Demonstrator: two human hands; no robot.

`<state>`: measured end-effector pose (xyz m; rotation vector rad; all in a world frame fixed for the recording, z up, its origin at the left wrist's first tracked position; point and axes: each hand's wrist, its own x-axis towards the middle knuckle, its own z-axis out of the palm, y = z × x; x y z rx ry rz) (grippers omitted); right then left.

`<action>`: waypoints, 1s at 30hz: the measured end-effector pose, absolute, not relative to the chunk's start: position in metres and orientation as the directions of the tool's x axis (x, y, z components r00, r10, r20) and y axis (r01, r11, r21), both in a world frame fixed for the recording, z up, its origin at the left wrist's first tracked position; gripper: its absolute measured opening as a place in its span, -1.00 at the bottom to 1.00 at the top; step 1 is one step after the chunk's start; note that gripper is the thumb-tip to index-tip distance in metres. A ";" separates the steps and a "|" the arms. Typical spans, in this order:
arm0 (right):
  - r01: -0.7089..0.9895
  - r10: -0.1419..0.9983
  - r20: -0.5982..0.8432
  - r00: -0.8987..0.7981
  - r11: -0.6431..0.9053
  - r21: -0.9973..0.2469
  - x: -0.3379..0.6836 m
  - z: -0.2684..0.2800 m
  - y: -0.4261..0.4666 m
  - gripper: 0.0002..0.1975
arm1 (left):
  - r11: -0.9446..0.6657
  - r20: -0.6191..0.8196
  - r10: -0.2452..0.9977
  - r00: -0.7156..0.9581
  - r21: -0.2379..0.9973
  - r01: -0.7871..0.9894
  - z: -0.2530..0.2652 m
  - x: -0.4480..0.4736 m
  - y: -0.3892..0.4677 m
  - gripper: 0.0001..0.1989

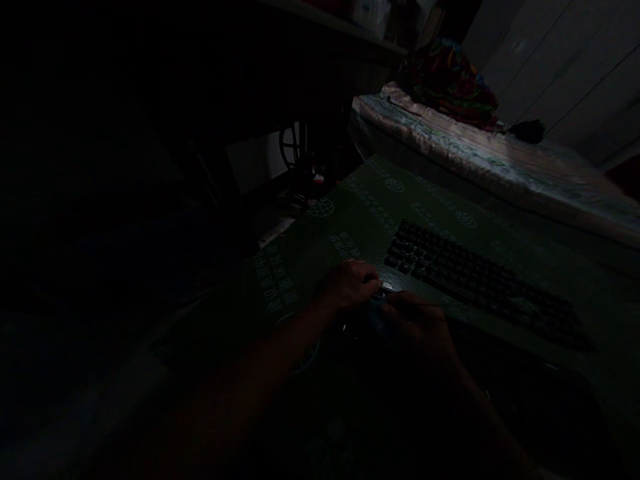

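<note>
The scene is very dark. My left hand [353,283] has its fingers curled and pressed down at a small shiny part [385,291] near the end of a long dark casing [545,373]. Right beside it, my right hand [423,327] is closed, its fingertips at the same spot. A thin dark line, perhaps a slim tool or wire, runs across the right hand; its kind does not show. Something bluish lies under the right fingers, too dim to name. Just beyond both hands lies a black keyboard panel [480,277] with rows of keys, touched by neither hand.
A green board [360,213] printed with pale characters and globe marks bears these things. Behind it stands a bed [465,147] with a patterned cloth heap [450,87]. At the back left, a spoked wheel [290,147] sits beneath a dark table.
</note>
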<state>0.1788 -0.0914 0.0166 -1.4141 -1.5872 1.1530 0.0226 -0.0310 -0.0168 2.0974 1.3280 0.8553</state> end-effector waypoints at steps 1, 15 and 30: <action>0.356 0.986 -0.057 -0.159 0.003 -0.934 0.179 0.016 -0.091 -0.77 | -0.380 0.228 0.919 0.321 0.721 0.579 -0.018 0.022 -0.030 -0.84; 0.329 0.983 -0.080 -0.164 -0.022 -0.944 0.169 0.022 -0.097 -0.77 | -0.400 0.236 0.915 0.326 0.625 0.670 -0.019 0.024 -0.027 -0.83; 0.276 0.953 0.002 -0.304 0.090 -0.957 0.163 0.000 -0.100 -0.88 | -0.317 0.151 0.945 0.290 0.646 0.694 -0.016 0.025 -0.028 -0.76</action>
